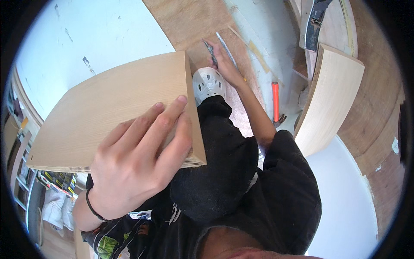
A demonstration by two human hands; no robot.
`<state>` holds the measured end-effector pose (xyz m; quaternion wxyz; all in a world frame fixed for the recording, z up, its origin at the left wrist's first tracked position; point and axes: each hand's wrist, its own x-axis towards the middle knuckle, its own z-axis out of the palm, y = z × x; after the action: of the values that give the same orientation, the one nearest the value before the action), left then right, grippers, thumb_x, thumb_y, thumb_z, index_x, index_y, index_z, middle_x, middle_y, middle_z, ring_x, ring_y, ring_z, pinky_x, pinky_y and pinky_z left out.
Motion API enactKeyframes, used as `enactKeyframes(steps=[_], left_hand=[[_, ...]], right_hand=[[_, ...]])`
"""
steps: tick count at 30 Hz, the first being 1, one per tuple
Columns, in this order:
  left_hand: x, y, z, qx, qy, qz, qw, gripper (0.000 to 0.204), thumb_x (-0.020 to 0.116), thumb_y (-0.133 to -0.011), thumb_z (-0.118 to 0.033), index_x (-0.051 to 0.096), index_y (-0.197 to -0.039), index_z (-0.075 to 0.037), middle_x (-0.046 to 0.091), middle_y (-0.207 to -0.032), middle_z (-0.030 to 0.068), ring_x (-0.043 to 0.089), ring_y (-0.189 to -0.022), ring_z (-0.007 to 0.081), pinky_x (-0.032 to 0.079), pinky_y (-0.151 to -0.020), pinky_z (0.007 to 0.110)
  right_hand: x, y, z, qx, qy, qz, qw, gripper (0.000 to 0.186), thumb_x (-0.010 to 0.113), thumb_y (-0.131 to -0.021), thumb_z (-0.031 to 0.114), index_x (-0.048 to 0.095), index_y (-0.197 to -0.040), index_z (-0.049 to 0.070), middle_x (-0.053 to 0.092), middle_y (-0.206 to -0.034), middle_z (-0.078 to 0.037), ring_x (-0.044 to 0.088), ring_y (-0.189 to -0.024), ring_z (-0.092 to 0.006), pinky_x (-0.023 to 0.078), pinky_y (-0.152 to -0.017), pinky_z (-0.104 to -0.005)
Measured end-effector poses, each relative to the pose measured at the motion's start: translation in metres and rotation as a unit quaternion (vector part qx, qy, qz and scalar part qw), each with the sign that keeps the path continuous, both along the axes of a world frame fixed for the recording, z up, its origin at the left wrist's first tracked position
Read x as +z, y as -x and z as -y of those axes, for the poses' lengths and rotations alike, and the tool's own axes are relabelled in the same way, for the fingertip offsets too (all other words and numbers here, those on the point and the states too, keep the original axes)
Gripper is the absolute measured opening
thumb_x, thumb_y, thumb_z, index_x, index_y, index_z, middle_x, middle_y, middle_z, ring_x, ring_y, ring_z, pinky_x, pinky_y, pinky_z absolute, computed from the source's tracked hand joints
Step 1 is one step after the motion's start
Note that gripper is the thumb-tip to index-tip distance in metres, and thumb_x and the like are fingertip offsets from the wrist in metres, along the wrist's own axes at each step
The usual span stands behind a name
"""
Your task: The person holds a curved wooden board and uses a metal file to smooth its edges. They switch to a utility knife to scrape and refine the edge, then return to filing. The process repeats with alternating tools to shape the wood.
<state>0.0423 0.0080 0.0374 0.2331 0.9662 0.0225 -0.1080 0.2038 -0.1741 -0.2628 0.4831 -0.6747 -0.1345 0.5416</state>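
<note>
A thick pale wooden panel (95, 103) rises in front of me on the left, its right edge next to my bent leg. My left hand (138, 151) lies on its face near that edge, fingers stretched and apart, pressing on the wood without wrapping round it. Farther out, past my white clog (209, 84), my right hand (225, 64) is closed round a slim dark grey utility knife (211, 52) with a pointed tip. A thin metal strip (226, 47) lies alongside that hand; I cannot tell whether they touch. Beneath is a brown board (189, 21).
A claw hammer with an orange handle (275, 101) lies right of my right forearm. Beyond it leans another pale wooden panel (334, 93). A large white sheet (95, 39) spreads at the far left. Metal ladder-like rails (23, 183) and white bags (54, 209) are at the lower left.
</note>
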Motion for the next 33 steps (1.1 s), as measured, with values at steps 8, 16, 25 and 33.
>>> enactKeyframes(steps=[8,16,25,33], left_hand=[[-0.006,0.005,-0.002,0.016,-0.027,0.048,0.998,0.036,0.067,-0.074,-0.004,0.067,-0.11,0.001,0.071,-0.112,0.0146,0.072,-0.099,0.0267,0.058,-0.074,0.034],[0.001,0.008,-0.003,0.005,-0.069,-0.005,0.998,0.021,0.065,-0.077,-0.004,0.061,-0.095,0.004,0.071,-0.103,0.0189,0.072,-0.098,0.0302,0.059,-0.073,0.037],[-0.007,0.015,-0.011,0.0,-0.045,0.033,0.998,0.019,0.065,-0.077,-0.006,0.06,-0.093,0.003,0.07,-0.103,0.0198,0.073,-0.094,0.0307,0.059,-0.07,0.036],[-0.005,0.026,-0.017,0.007,-0.067,0.014,0.998,0.024,0.065,-0.077,-0.004,0.062,-0.099,0.006,0.072,-0.104,0.0204,0.073,-0.096,0.0309,0.059,-0.072,0.035]], right_hand=[[-0.028,-0.002,-0.04,0.18,-0.052,0.309,0.933,0.04,0.052,-0.099,0.028,0.053,-0.135,0.011,0.064,-0.104,-0.021,0.063,-0.098,-0.037,0.049,-0.088,-0.0462],[-0.038,0.012,-0.046,0.236,-0.002,0.385,0.892,0.036,0.054,-0.09,0.016,0.06,-0.126,0.009,0.066,-0.112,-0.02,0.062,-0.103,-0.0401,0.049,-0.091,-0.0477],[-0.025,0.006,-0.057,0.274,0.024,0.374,0.886,0.031,0.059,-0.088,0.02,0.066,-0.115,0.005,0.068,-0.109,-0.02,0.063,-0.102,-0.039,0.05,-0.088,-0.0456],[-0.033,0.008,-0.063,0.285,-0.002,0.411,0.866,0.025,0.056,-0.092,0.018,0.069,-0.112,0.008,0.069,-0.104,-0.017,0.065,-0.098,-0.0379,0.052,-0.084,-0.0471]])
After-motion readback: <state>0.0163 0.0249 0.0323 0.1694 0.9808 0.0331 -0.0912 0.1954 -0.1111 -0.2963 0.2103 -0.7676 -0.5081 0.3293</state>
